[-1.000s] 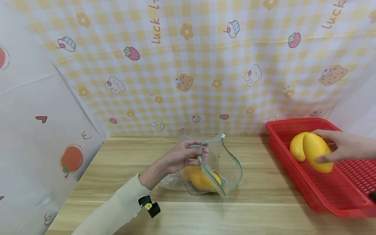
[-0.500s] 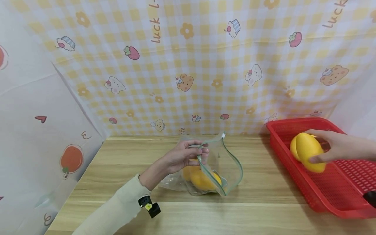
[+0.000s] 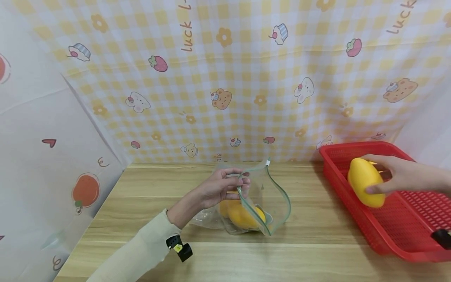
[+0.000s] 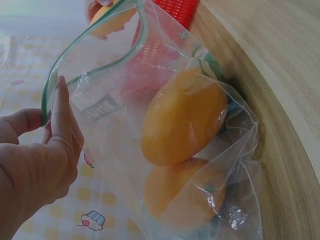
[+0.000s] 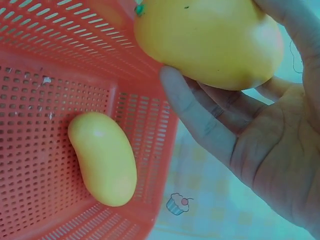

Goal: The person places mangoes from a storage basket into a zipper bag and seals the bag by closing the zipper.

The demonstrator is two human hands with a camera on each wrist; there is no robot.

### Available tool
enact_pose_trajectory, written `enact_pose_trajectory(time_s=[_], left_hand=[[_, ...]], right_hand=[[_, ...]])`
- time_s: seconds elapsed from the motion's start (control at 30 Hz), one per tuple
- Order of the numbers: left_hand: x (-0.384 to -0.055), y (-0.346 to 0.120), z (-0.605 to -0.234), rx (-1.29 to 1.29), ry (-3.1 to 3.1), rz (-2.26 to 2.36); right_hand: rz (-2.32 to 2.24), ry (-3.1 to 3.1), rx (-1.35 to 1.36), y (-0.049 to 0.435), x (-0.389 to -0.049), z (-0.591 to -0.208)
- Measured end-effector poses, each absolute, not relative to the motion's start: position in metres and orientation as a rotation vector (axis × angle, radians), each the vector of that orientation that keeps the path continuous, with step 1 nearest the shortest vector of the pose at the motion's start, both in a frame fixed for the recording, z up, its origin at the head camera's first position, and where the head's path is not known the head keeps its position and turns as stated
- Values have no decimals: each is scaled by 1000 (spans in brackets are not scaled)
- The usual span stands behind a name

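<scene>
My left hand pinches the green-edged mouth of a clear zip bag, whose mouth gapes toward the right. Inside the bag lie two mangoes, the upper mango resting against the lower mango. At the right, my right hand grips a yellow mango, thumb on one side and fingers on the other, over the red basket. Another mango lies on the basket floor in the right wrist view; from the head, the held mango covers it.
The bag rests on a wood-grain table, left of the basket. A checked cloth hangs behind the table, and a white patterned sheet covers the left side. A white slider sits at the top of the bag's zip.
My right hand has carried its mango leftward over the basket, and the other mango has dropped out of sight behind it in the head view. My left hand and the bag stay put.
</scene>
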State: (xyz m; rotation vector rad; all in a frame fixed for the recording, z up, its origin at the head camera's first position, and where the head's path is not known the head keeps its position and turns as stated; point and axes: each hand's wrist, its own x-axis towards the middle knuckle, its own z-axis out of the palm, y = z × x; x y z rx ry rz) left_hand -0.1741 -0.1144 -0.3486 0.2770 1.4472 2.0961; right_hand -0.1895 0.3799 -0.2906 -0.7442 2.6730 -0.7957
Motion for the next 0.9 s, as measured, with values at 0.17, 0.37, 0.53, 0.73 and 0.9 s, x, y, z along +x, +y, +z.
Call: enact_pose_trajectory(time_s=[0.17,0.37,0.53,0.73,0.9], left_hand=[[-175,-114,-349,281,1443,2099],[-175,-114,-350,275,1431,2103],[-174,-115,-350,273,1432,2104],[-174,-115,-349,281,1426,2101],[-173,-116,-349,293,1431,2094]], right_hand=[[-838,2622,-782,377,-190,-291],[-912,2561,-800,372,-189,-292],[-944,2524,-787,365,-188,-289],[-964,2499,-764,356,-185,-286],[-916,2531,-770,349,-184,-284]])
